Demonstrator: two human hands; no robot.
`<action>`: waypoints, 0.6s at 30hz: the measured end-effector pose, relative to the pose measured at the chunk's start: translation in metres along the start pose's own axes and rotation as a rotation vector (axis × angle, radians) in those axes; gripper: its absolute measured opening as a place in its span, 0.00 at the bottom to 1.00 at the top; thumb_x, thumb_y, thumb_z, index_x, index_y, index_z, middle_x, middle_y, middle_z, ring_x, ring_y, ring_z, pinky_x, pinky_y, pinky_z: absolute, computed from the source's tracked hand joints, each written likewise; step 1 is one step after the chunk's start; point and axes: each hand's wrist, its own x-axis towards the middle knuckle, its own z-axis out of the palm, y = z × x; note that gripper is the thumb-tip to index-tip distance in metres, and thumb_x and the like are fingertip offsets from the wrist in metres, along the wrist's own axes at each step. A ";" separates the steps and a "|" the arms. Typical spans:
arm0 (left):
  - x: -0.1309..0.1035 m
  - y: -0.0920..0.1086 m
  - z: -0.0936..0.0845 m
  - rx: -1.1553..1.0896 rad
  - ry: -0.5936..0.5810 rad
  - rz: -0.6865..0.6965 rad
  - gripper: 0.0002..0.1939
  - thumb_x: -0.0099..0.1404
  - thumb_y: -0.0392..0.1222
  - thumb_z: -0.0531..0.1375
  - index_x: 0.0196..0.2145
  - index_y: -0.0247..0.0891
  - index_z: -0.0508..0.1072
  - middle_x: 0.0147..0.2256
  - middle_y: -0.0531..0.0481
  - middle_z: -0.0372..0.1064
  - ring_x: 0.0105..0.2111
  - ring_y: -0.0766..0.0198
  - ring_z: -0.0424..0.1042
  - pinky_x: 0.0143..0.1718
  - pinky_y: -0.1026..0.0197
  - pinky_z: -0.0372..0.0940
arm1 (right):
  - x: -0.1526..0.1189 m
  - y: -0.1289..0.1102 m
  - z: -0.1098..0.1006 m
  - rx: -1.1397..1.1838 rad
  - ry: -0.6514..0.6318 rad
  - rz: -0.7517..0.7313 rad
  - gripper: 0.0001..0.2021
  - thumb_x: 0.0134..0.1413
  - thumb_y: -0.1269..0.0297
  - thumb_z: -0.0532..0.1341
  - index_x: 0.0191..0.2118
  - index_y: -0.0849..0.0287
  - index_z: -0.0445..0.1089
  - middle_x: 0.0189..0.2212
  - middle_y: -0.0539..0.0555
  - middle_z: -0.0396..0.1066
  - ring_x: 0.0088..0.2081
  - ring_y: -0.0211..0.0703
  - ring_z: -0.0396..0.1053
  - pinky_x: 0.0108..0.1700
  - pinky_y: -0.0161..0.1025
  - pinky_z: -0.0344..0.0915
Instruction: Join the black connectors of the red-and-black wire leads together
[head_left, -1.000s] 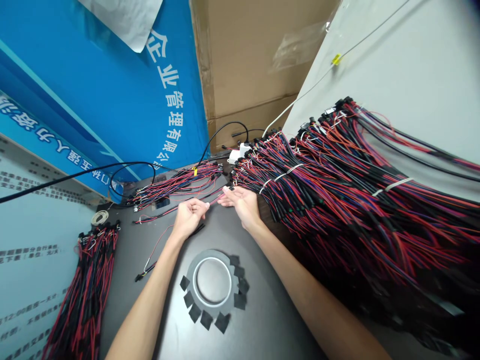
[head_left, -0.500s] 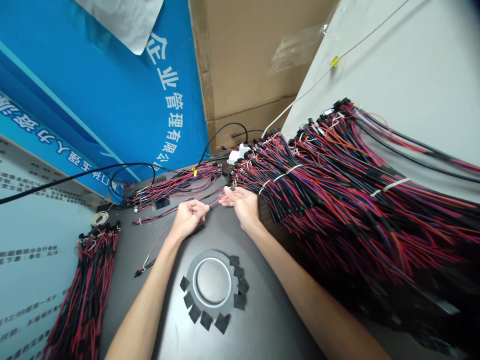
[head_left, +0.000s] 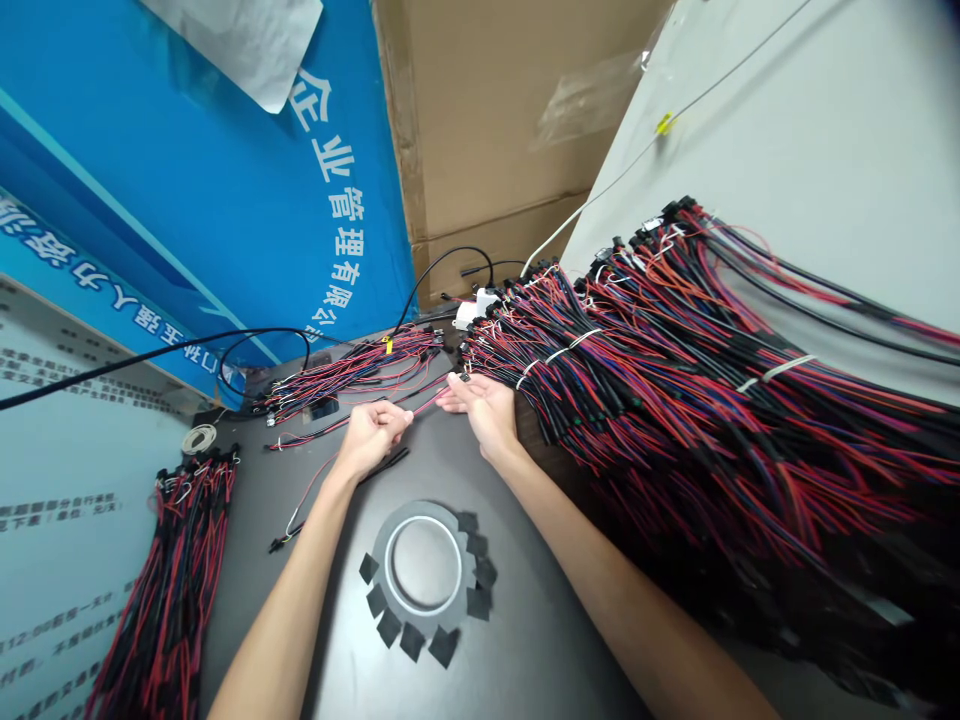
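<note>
A thin red-and-black wire [head_left: 427, 405] stretches between my two hands above the dark table [head_left: 442, 470]. My left hand [head_left: 373, 437] is closed, with thumb and fingers pinching the wire. Near a small black connector [head_left: 464, 377], my right hand [head_left: 482, 407] grips the wire's other end between thumb and fingers. Under and beside my left wrist lies a wire harness [head_left: 292, 535] with a dark plug. Closer to me sits a grey tape roll [head_left: 424, 562] with several black tape squares stuck around its rim.
Big tied bundles of wire harnesses [head_left: 645, 380] fill the right side. A looser wire pile [head_left: 352, 365] lies behind my hands. More harnesses [head_left: 176, 580] hang at the left edge beside a small white coil [head_left: 199, 438]. A black cable [head_left: 150, 352] crosses the left side.
My left hand has shifted very slightly to the left with the wire in it. The right hand stays in place; the view moves a little.
</note>
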 end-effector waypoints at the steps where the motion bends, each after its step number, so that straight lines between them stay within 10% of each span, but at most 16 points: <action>1: 0.000 0.000 0.000 -0.010 -0.006 0.006 0.15 0.45 0.49 0.67 0.23 0.34 0.71 0.14 0.57 0.58 0.12 0.76 0.49 0.15 0.68 0.41 | 0.000 0.000 0.000 -0.001 -0.002 -0.002 0.20 0.39 0.50 0.72 0.25 0.63 0.69 0.23 0.56 0.76 0.24 0.39 0.75 0.29 0.31 0.73; 18: 0.001 0.001 0.001 0.031 0.045 0.019 0.10 0.44 0.41 0.62 0.24 0.31 0.76 0.15 0.55 0.62 0.14 0.75 0.50 0.16 0.68 0.42 | -0.001 -0.002 0.001 0.033 0.026 0.008 0.20 0.38 0.52 0.74 0.23 0.63 0.69 0.21 0.54 0.75 0.23 0.37 0.74 0.28 0.30 0.73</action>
